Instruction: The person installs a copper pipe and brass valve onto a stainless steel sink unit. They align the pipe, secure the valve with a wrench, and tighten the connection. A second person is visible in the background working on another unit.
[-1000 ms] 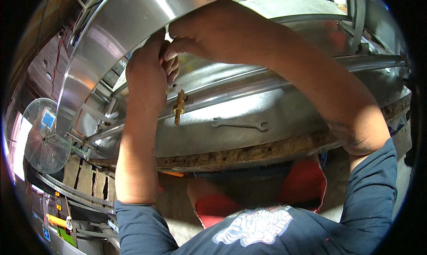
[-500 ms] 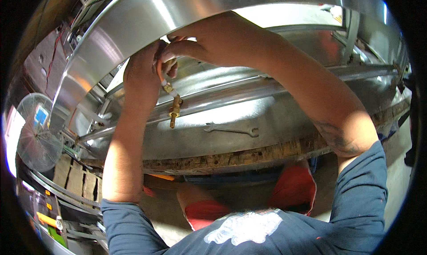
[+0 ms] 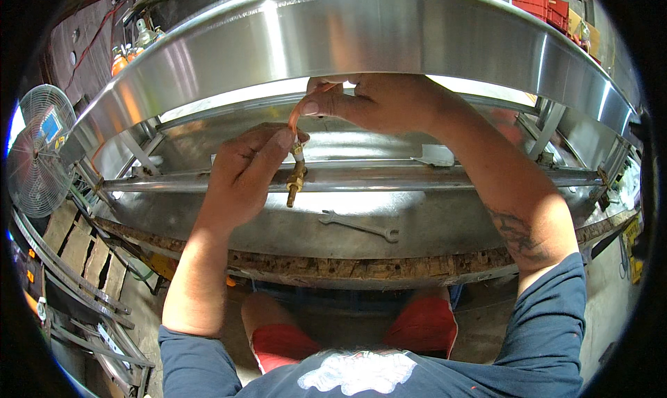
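The brass fitting (image 3: 295, 183) hangs just in front of the horizontal steel bar (image 3: 389, 183) of a large stainless steel drum frame (image 3: 347, 37), near the picture's centre, a little toward nine o'clock. Its long axis runs nearly upright: the free threaded end points to six o'clock, the top end to twelve, where a thin copper tube (image 3: 297, 117) enters it and curves up toward one o'clock. The left hand (image 3: 243, 172) has its fingers clamped on the fitting's upper part; the right hand (image 3: 379, 103) has its fingers pinched together on the tube just above. Judging from this, tube and fitting are already joined or being seated, but tightening looks undone: the open-ended wrench (image 3: 358, 226) lies untouched on the curved steel sheet (image 3: 431, 231) at five o'clock from the fitting.
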### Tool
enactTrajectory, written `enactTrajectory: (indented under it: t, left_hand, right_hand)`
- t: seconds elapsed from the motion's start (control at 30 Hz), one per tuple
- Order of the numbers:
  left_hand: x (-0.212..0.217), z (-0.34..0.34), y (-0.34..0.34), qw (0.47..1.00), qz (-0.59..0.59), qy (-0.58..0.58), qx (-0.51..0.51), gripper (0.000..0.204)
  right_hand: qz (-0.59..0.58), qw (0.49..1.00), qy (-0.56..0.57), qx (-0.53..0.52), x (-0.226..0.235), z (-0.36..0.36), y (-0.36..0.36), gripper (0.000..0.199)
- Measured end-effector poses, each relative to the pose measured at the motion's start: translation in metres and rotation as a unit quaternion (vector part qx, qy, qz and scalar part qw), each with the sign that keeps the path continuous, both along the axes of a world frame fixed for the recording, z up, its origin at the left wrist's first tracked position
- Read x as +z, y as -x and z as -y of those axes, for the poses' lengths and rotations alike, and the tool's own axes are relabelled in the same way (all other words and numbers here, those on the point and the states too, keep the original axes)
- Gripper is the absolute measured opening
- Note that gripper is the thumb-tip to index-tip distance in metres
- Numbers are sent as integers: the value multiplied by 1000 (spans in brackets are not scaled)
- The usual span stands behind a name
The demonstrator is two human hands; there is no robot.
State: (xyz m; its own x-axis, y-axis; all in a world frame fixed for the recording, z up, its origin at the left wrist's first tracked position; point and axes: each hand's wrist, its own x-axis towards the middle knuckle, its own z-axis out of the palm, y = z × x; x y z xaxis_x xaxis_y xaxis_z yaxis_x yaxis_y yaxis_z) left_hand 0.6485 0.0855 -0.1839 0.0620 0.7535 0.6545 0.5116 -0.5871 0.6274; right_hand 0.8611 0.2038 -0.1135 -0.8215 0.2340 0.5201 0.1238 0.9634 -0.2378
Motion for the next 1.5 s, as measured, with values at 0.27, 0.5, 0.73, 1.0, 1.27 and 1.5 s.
enactTrajectory:
  t: [0.27,0.5,0.73,1.0,1.27,1.5]
  left_hand:
    - [-4,0,-15,999,-3,12,43,52]
    - [0,-3,-14,998,34,50,-9,54]
    - [-2,-3,-18,998,35,40,32,50]
    - [2,-5,-5,996,-13,86,31,52]
    - [7,-5,0,994,-45,88,53,44]
    - [6,-4,-2,987,-83,84,113,44]
  right_hand:
    - [-10,997,-24,-72,-1,1,4,62]
    - [-6,985,-67,-162,4,16,14,72]
    - [15,984,61,-164,15,45,-11,60]
    - [-44,991,-90,-92,1,18,17,65]
    - [5,986,-91,-141,0,21,3,58]
    - [67,935,-317,-147,3,36,3,46]
